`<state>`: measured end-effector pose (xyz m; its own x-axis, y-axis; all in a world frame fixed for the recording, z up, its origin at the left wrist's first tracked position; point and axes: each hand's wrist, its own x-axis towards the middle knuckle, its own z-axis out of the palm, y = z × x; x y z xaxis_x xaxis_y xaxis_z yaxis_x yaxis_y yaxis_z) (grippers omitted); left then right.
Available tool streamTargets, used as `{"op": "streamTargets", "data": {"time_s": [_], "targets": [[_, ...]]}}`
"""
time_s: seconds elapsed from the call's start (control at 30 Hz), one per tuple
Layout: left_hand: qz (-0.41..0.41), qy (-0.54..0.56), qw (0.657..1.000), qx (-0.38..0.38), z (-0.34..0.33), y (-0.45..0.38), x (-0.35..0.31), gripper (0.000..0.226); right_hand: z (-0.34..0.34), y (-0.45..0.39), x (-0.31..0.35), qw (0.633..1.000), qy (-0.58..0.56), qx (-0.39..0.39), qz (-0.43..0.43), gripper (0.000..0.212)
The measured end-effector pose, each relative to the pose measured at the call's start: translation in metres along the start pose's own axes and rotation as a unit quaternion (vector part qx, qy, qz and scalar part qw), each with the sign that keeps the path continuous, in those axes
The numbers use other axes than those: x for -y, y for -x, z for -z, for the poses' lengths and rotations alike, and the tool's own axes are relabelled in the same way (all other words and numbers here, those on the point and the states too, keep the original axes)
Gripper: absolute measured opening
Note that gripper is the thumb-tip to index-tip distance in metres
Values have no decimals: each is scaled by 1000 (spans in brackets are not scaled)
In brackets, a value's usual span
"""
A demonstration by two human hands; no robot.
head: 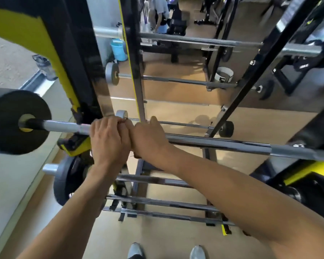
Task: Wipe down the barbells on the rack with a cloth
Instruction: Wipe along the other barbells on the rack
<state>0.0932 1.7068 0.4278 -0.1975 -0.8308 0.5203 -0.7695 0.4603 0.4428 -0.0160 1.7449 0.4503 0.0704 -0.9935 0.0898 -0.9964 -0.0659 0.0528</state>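
A chrome barbell (pixel 223 144) lies across the rack at chest height, with a thick black plate (pixel 17 120) on its left end. My left hand (pixel 108 139) and my right hand (pixel 148 139) sit side by side on the bar near the left upright, fingers curled over it. My right thumb points up. Only a small dark scrap (pixel 134 156) shows under my right hand; I cannot tell whether it is the cloth. More barbells rest on higher hooks (pixel 195 41), (pixel 176 80) and lower ones (pixel 157 180), (pixel 157 201).
A black and yellow rack upright (pixel 73 53) rises at the left, and a black slanted post (pixel 251 77) at the right. A grey plate (pixel 65 180) hangs on a lower bar. A blue bucket (pixel 118 50) stands behind the rack. My shoes (pixel 137 251) are on the tan floor.
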Motion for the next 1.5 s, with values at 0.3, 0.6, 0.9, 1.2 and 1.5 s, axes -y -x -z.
{"op": "streamTargets", "data": {"time_s": [0.3, 0.6, 0.9, 1.2, 1.5], "targets": [[-130, 39, 986, 101, -50, 59, -136, 28, 5, 105, -122, 996, 23, 3, -91, 36], [-300, 41, 935, 187, -102, 126, -299, 50, -14, 262, -249, 963, 75, -91, -242, 53], [-387, 156, 890, 185, -146, 173, -374, 54, -55, 362, -286, 898, -80, -321, -290, 60], [-435, 227, 855, 169, -165, 177, -402, 20, -56, 381, -269, 791, -228, -481, -302, 30], [-32, 162, 748, 643, -205, 252, -325, 25, -144, 424, -252, 681, -506, -60, -525, 22]]}}
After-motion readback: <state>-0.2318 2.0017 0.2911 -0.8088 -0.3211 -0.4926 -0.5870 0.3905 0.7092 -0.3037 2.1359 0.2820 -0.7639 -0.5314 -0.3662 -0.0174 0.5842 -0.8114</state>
